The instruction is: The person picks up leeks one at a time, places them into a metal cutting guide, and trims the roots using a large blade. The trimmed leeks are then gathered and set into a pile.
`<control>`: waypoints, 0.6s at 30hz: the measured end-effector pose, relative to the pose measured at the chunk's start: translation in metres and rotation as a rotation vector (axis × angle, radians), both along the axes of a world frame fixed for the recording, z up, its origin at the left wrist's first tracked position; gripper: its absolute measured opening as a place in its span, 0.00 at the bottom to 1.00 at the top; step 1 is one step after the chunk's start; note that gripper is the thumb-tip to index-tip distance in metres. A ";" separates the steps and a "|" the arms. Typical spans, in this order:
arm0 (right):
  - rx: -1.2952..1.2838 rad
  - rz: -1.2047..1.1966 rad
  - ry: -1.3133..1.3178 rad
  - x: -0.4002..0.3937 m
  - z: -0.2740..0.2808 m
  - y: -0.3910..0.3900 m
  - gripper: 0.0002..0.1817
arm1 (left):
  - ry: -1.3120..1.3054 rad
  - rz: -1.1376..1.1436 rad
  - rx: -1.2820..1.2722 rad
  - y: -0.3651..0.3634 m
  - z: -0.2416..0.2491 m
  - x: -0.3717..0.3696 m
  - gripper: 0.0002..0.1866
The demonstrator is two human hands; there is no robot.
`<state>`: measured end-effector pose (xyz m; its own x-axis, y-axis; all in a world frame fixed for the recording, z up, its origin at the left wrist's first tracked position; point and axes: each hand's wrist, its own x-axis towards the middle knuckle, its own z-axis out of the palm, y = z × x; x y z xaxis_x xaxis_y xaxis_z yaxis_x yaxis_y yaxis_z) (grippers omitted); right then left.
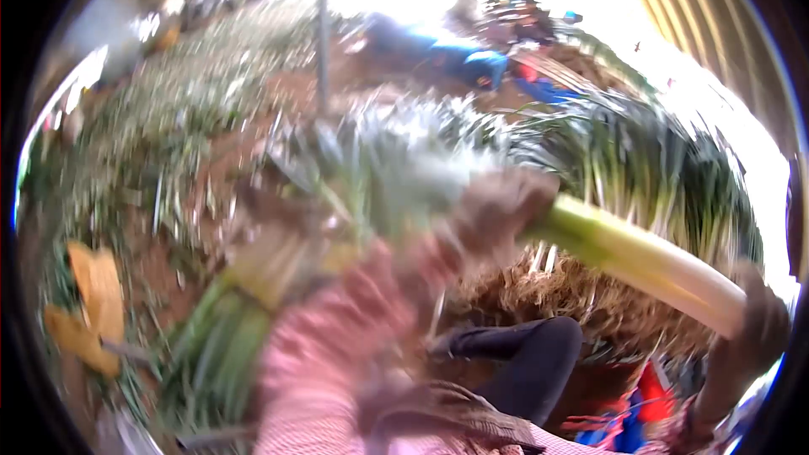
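A thick leek [649, 265], green at one end and white at the other, slants across the right half of the head view. My left hand [510, 202], blurred by motion, is wrapped round its green end. At the far right, my right hand [756, 320] grips the white end. Below my left forearm in its pink sleeve lies a bundle of green stalks [206, 354]. Behind the leek stands a row of leeks [632, 168] with their brown roots [539, 291] towards me.
Yellow-orange pieces [99, 299] lie at the left. A thin pole [323, 42] stands upright behind. Leaf scraps [168, 126] cover the ground at the back left. Blurred blue shapes [472, 63] are at the top. Red and blue material [649, 400] sits near my dark-clothed knee [539, 362].
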<state>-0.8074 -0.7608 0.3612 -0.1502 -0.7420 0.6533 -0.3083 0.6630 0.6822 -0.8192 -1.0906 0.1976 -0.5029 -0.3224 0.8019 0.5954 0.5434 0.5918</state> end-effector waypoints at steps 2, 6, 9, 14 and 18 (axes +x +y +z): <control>-0.112 0.114 -0.047 -0.034 -0.014 -0.011 0.22 | 0.355 0.599 -0.585 -0.068 0.039 0.036 0.10; -0.233 0.793 -0.369 -0.057 -0.092 -0.193 0.34 | -0.196 1.024 -1.131 -0.136 0.100 0.234 0.20; -0.113 1.012 -0.656 -0.004 -0.167 -0.345 0.34 | -0.701 1.482 -1.029 -0.123 0.085 0.335 0.17; 0.433 1.179 -1.275 0.111 -0.329 -0.560 0.26 | -1.631 1.808 -0.639 -0.167 -0.061 0.435 0.26; 0.563 1.001 -1.276 0.160 -0.447 -0.679 0.21 | -2.111 1.521 0.065 -0.255 -0.154 0.422 0.21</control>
<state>-0.6474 -1.4395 -0.0855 0.3013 -0.9426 0.1437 -0.9130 -0.3287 -0.2418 -0.3976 -1.3458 0.0436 0.2282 -0.9659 -0.1223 -0.9240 -0.1752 -0.3400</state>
